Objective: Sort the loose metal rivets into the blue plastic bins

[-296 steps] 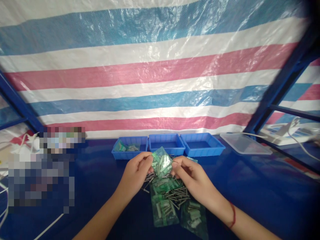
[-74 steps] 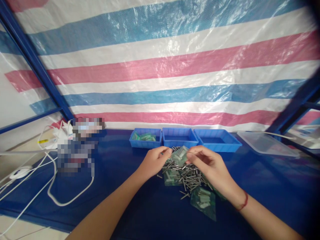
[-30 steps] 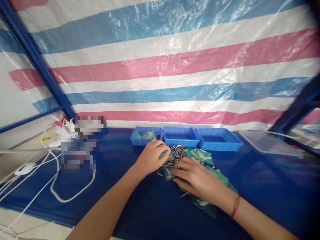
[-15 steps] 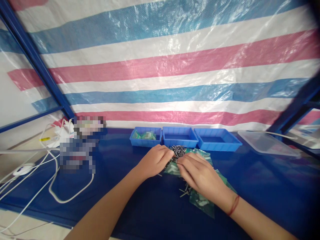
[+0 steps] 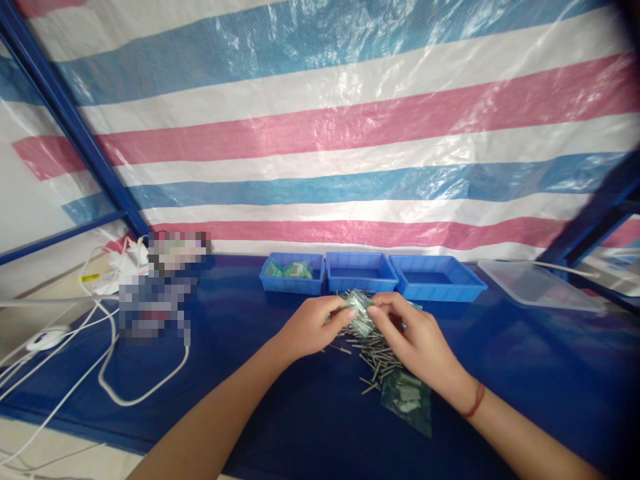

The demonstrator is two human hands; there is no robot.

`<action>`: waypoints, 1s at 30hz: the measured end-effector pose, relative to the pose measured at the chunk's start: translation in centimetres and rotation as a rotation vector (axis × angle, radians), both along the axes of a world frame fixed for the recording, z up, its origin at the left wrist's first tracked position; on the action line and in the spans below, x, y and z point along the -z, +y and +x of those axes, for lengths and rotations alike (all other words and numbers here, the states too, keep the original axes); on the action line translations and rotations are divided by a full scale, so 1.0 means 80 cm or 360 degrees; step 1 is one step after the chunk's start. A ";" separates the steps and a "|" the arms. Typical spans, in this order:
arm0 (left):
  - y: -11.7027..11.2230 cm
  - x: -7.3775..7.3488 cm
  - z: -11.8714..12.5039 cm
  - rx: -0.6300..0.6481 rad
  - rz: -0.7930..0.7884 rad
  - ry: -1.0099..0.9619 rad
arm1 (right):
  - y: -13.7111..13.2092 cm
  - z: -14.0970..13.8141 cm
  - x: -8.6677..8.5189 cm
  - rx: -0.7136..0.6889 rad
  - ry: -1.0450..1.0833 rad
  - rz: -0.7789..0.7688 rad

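Observation:
Between my two hands is a small clear plastic bag (image 5: pixel 361 316), held over a heap of thin metal pins (image 5: pixel 383 357) that look like nails or rivets. My left hand (image 5: pixel 316 325) pinches the bag's left side between thumb and fingers. Thumb and forefinger of my right hand (image 5: pixel 417 333) close on its right edge. What the bag contains is hard to make out. Below my right hand lies a greenish plastic bag (image 5: pixel 407 399) with whitish pieces inside. Part of the heap is hidden behind the held bag and my fingers.
Three blue trays stand in a row behind my hands: the left tray (image 5: pixel 293 285) holds green packets, beside a middle tray (image 5: pixel 361 280) and a right tray (image 5: pixel 440 288). A clear plastic lid (image 5: pixel 543 287) lies right of them. White cables (image 5: pixel 107 373) loop across the table's left side.
The small bag is now lifted between both hands, where they were low over the heap. More pins lie exposed beneath, and the greenish plastic by my right wrist no longer shows.

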State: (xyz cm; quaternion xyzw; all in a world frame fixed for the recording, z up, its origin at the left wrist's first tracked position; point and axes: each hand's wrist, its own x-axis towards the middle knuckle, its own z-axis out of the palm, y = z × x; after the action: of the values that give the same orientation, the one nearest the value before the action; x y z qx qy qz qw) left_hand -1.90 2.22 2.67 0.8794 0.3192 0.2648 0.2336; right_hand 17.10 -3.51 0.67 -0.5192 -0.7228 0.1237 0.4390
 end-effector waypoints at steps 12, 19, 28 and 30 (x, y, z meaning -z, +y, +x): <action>0.004 0.003 0.003 -0.0216 -0.0295 -0.0492 | 0.005 0.002 -0.003 -0.0173 0.0356 -0.0284; 0.008 0.009 0.002 -0.0240 -0.0394 -0.0536 | 0.009 -0.002 -0.005 -0.0149 0.0763 -0.0439; 0.010 0.009 0.001 -0.0127 -0.0585 -0.0654 | 0.010 -0.002 -0.002 -0.0212 0.1054 -0.0556; 0.009 0.008 0.002 -0.0128 -0.0609 -0.0691 | 0.010 -0.001 -0.003 -0.0211 0.1056 -0.0520</action>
State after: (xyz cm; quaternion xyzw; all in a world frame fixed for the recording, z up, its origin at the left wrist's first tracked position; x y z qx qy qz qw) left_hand -1.71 2.96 2.01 0.7288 0.3404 0.3910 0.4474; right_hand 17.00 -2.73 0.89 -0.4660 -0.5440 0.4270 0.5519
